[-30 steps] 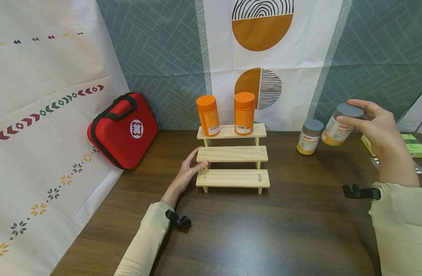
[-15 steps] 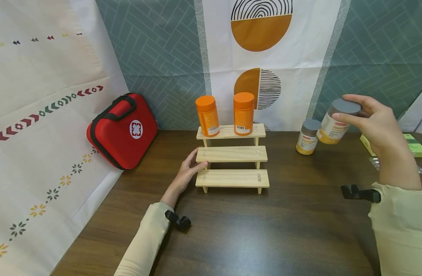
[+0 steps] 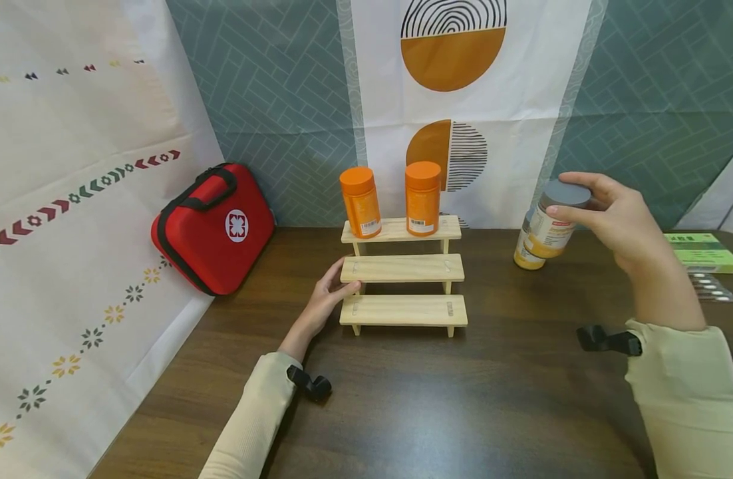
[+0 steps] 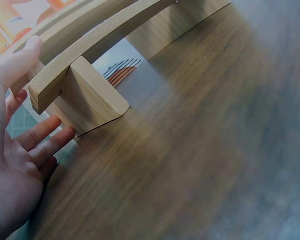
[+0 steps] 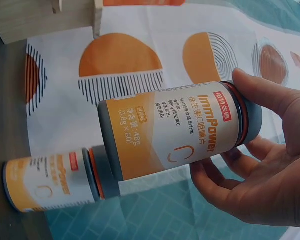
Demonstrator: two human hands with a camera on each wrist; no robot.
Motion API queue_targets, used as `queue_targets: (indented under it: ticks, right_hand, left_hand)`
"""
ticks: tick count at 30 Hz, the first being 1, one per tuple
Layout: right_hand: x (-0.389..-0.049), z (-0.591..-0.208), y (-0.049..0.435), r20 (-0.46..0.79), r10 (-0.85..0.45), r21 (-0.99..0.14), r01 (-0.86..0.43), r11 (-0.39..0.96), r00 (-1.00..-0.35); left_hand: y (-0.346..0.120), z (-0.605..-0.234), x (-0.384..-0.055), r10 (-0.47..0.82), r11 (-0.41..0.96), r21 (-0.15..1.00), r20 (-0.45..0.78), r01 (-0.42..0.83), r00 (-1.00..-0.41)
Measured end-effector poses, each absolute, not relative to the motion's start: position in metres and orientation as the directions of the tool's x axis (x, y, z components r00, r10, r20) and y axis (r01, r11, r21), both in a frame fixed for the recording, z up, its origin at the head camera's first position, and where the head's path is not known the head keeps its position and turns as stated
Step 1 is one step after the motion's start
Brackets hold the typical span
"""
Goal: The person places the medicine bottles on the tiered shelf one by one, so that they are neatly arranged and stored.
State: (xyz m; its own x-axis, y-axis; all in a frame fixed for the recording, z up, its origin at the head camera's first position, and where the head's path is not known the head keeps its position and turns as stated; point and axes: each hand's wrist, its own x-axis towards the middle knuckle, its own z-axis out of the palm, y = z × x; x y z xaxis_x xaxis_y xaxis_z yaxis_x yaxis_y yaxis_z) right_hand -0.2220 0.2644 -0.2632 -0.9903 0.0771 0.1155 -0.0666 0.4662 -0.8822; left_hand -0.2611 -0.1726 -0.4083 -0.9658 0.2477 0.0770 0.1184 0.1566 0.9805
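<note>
My right hand (image 3: 620, 216) grips a supplement bottle (image 3: 551, 227) by its grey lid, thumb in front and fingers behind. In the right wrist view, this bottle (image 5: 170, 132) shows an orange and white label and lies across the picture. A matching bottle (image 3: 525, 258) stands on the table, partly hidden behind the held one. At the left end of a three-step wooden display stand (image 3: 402, 268), my left hand (image 3: 326, 298) holds the middle step, with the thumb at its front edge. Two orange bottles, the left one (image 3: 362, 203) and the right one (image 3: 423, 199), stand on the top step.
A red first-aid case (image 3: 213, 229) leans against the cloth at the left. Behind my right wrist lie a green and yellow box (image 3: 704, 253) and a blister pack of pills (image 3: 710, 289). Patterned cloth hangs behind the brown table (image 3: 438, 399).
The right hand has carried its grey-lidded bottle to the left, rising a little and then lowering, so that it now overlaps the standing bottle. The left hand has stayed on the stand.
</note>
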Motion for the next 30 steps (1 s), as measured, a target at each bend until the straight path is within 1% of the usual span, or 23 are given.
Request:
queue_targets:
  ticks: [9,18,30]
  right_hand:
    - [-0.223,-0.264,0.245,0.107,0.02,-0.881,-0.086,0.465,-0.994]
    - [-0.223,-0.269,0.223,0.088,-0.028,-0.882,-0.091,0.462,-0.996]
    - [-0.221,-0.269,0.193,0.137,-0.063,-0.871,-0.15,0.468,-0.989]
  left_hand:
    - [-0.173,-0.41,-0.262,0.246,0.153,0.979,0.094,0.134,-0.965]
    - [-0.173,-0.41,-0.262,0.247,0.148,0.981,0.084,0.123,-0.965]
    - [-0.173,-0.408,-0.26,0.252,0.157,0.979,0.089,0.131,-0.964]
